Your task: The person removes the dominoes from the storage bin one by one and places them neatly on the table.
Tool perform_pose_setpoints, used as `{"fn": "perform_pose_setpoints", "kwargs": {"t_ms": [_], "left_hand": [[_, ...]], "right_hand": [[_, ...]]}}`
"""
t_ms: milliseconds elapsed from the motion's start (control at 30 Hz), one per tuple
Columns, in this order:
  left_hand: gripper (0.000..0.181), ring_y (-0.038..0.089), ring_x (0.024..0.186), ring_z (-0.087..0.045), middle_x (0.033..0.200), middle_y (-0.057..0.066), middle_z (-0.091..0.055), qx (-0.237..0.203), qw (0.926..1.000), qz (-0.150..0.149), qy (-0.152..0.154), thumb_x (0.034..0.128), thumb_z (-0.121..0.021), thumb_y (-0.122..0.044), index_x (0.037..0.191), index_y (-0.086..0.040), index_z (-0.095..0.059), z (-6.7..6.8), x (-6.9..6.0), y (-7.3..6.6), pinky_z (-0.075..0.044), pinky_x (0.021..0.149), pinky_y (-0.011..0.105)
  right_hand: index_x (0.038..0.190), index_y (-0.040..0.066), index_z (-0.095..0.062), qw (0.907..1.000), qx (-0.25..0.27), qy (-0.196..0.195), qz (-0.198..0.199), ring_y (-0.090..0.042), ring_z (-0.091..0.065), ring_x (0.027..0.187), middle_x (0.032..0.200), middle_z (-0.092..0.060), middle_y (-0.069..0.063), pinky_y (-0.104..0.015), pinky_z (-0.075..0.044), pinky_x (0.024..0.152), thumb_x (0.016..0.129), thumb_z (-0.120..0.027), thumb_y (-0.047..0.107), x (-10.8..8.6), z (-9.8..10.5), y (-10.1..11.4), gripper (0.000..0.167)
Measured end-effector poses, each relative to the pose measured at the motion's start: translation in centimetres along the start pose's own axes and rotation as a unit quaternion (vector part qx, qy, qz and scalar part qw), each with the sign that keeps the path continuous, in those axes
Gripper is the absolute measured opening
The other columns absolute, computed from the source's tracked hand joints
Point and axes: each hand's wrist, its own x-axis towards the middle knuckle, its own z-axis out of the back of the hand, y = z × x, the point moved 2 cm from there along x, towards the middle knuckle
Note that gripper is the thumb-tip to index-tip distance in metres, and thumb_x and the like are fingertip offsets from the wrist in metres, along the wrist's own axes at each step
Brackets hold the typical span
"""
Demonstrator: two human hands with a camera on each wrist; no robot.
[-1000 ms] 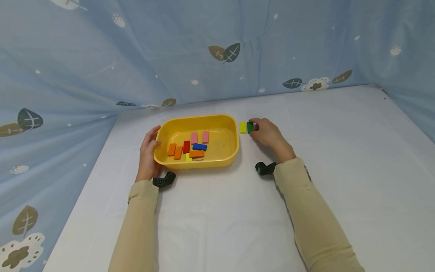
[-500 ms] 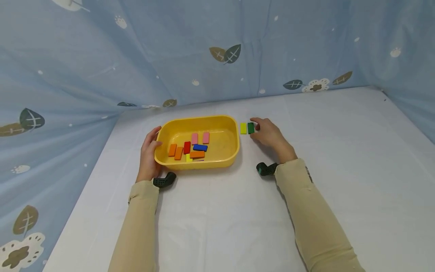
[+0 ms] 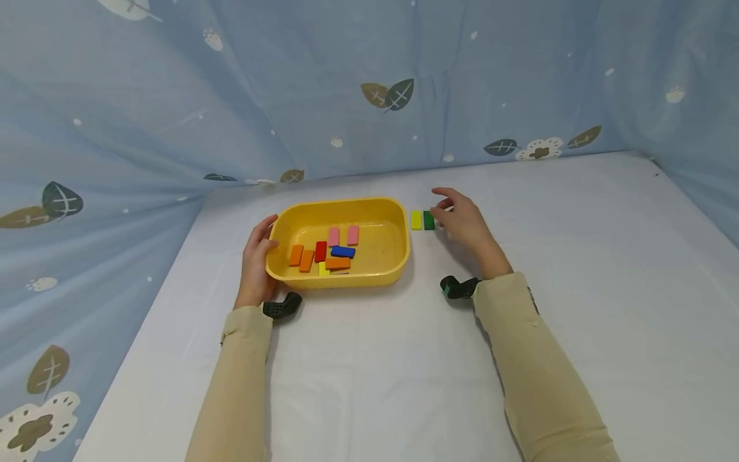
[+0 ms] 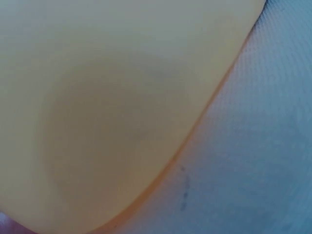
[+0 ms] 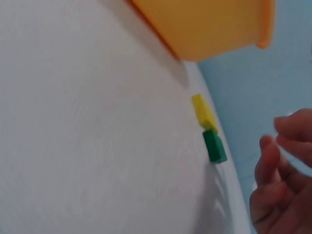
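Note:
My left hand (image 3: pixel 254 264) grips the left end of a yellow plastic tub (image 3: pixel 398 256), thumb over the rim and fingers along the outside. In the left wrist view the tub's wall (image 4: pixel 122 122) fills most of the picture. Inside the tub lie several small blocks: orange blocks (image 3: pixel 306 261), a red block (image 3: pixel 321 251), pink blocks (image 3: pixel 353 235), a blue block (image 3: pixel 343 252) and a partly hidden yellow one. Right of the tub, a yellow block (image 3: pixel 416 220) and a green block (image 3: pixel 429 220) lie side by side. My right hand (image 3: pixel 464 224) is just off the green block, holding nothing.
A white cloth (image 3: pixel 369 359) covers the table. Behind it and to the left hangs a blue patterned curtain (image 3: pixel 288 96). A dark wrist device (image 3: pixel 458 287) sits at my right cuff, another device (image 3: pixel 282 306) at my left.
My right hand has let go of the green block and lifted slightly away to the right. The green block stays beside the yellow one. My left hand keeps its hold on the tub.

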Motion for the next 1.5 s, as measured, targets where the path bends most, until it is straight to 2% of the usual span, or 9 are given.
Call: {"fn": "perform_pose_setpoints", "kwargs": {"t_ms": [267, 433, 600, 767, 900, 1000, 1233, 1400, 1500], "left_hand": [[0.050, 0.021, 0.121, -0.037, 0.136, -0.002, -0.036, 0.001, 1.0000, -0.003, 0.000, 0.0860, -0.036, -0.006, 0.133, -0.020, -0.040, 0.0, 0.1, 0.0, -0.033, 0.099, 0.030], [0.050, 0.020, 0.121, -0.037, 0.136, -0.002, -0.036, 0.002, 1.0000, 0.001, -0.004, 0.0858, -0.036, -0.006, 0.133, -0.021, -0.040, 0.1, 0.0, 0.3, -0.033, 0.099, 0.030], [0.050, 0.020, 0.121, -0.037, 0.136, -0.002, -0.036, 0.003, 1.0000, 0.000, -0.004, 0.0860, -0.036, -0.006, 0.134, -0.019, -0.039, 0.0, 0.1, 0.3, -0.033, 0.099, 0.030], [0.050, 0.020, 0.120, -0.038, 0.136, -0.003, -0.037, 0.010, 0.9999, 0.001, -0.006, 0.0858, -0.036, -0.006, 0.133, -0.021, -0.040, 0.0, 0.1, 0.3, -0.034, 0.098, 0.029], [0.049, 0.020, 0.121, -0.037, 0.136, -0.002, -0.036, 0.006, 1.0000, -0.002, -0.002, 0.0861, -0.036, -0.006, 0.133, -0.021, -0.040, 0.1, 0.1, 0.3, -0.034, 0.099, 0.029], [0.050, 0.020, 0.121, -0.037, 0.136, -0.003, -0.036, 0.010, 0.9999, -0.002, -0.001, 0.0860, -0.037, -0.007, 0.133, -0.021, -0.040, 0.1, 0.1, 0.4, -0.034, 0.098, 0.029], [0.050, 0.019, 0.120, -0.037, 0.136, -0.004, -0.036, 0.019, 0.9998, -0.003, -0.006, 0.0854, -0.038, -0.008, 0.134, -0.022, -0.040, 0.3, 0.1, 0.4, -0.035, 0.098, 0.029], [0.051, 0.019, 0.121, -0.037, 0.137, -0.003, -0.035, 0.015, 0.9999, -0.005, -0.004, 0.0855, -0.038, -0.007, 0.134, -0.021, -0.039, 0.2, 0.3, 0.3, -0.034, 0.098, 0.029], [0.051, 0.019, 0.120, -0.037, 0.136, -0.004, -0.036, 0.017, 0.9998, -0.001, -0.005, 0.0856, -0.037, -0.007, 0.134, -0.021, -0.039, 0.1, 0.3, 0.3, -0.035, 0.098, 0.029]], "right_hand": [[0.128, 0.022, -0.046, 0.9968, 0.035, -0.015, 0.071, -0.027, -0.055, 0.078, 0.097, -0.055, -0.002, -0.031, -0.046, 0.060, 0.089, -0.050, 0.026, -0.6, -0.7, 2.2, 0.040], [0.123, 0.021, -0.052, 0.9910, 0.049, -0.019, 0.123, -0.026, -0.056, 0.079, 0.093, -0.058, -0.001, -0.030, -0.047, 0.062, 0.090, -0.049, 0.022, -1.0, -1.5, 3.3, 0.034], [0.116, 0.020, -0.057, 0.9834, 0.085, -0.030, 0.157, -0.024, -0.056, 0.075, 0.086, -0.058, -0.001, -0.033, -0.050, 0.063, 0.090, -0.049, 0.021, -1.4, -2.3, 4.3, 0.027], [0.115, 0.017, -0.057, 0.9808, 0.099, 0.007, 0.168, -0.020, -0.054, 0.074, 0.089, -0.059, -0.008, -0.034, -0.051, 0.070, 0.090, -0.050, 0.018, -2.0, -3.3, 5.5, 0.026], [0.118, 0.020, -0.055, 0.9852, 0.037, 0.051, 0.159, -0.016, -0.055, 0.077, 0.092, -0.059, -0.006, -0.029, -0.050, 0.072, 0.090, -0.051, 0.021, -2.3, -4.2, 6.2, 0.029], [0.121, 0.021, -0.053, 0.9824, -0.023, 0.076, 0.169, -0.014, -0.054, 0.078, 0.091, -0.058, 0.000, -0.025, -0.048, 0.069, 0.090, -0.051, 0.024, -2.6, -4.8, 6.9, 0.031], [0.124, 0.018, -0.051, 0.9574, -0.132, 0.135, 0.218, -0.012, -0.050, 0.085, 0.098, -0.055, 0.005, -0.025, -0.045, 0.074, 0.089, -0.052, 0.025, -3.6, -6.5, 8.4, 0.035], [0.123, 0.015, -0.052, 0.9366, -0.195, 0.149, 0.250, -0.013, -0.050, 0.086, 0.099, -0.057, 0.005, -0.025, -0.043, 0.079, 0.089, -0.052, 0.026, -4.4, -7.5, 9.5, 0.036], [0.125, 0.016, -0.052, 0.9265, -0.216, 0.156, 0.266, -0.015, -0.051, 0.097, 0.110, -0.056, 0.002, -0.028, -0.042, 0.088, 0.089, -0.051, 0.030, -5.0, -8.2, 9.9, 0.039]]}}
